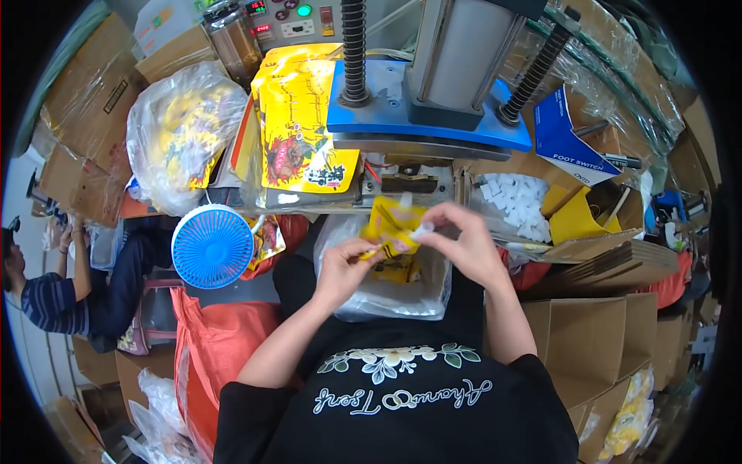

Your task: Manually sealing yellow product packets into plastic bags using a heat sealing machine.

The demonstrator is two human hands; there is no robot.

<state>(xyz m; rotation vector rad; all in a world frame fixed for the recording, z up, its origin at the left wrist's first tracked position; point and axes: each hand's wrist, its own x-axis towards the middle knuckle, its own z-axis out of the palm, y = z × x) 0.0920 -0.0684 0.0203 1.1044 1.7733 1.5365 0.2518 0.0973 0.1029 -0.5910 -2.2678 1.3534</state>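
In front of me, partly blurred by motion, is a yellow printed pouch [392, 222]. My left hand [342, 271] pinches its lower left edge between thumb and fingers. On the pouch's right side, the thumb and forefinger of my right hand [466, 241] close on a small white piece [422, 230], whose exact kind I cannot make out. Below both hands, a clear plastic liner [425, 298] covers a container on my lap, with more yellow pouches [399, 268] inside. Straight ahead, a press with a blue plate [433, 116] stands above the bench.
A stack of flat yellow pouches [297, 116] lies left of the press. Small white pieces [512, 203] fill a box at right. A blue fan [212, 246] is clipped at the bench's left. Open cartons [587, 340] stand at my right, a red sack [224, 340] at left. Another person [58, 282] sits far left.
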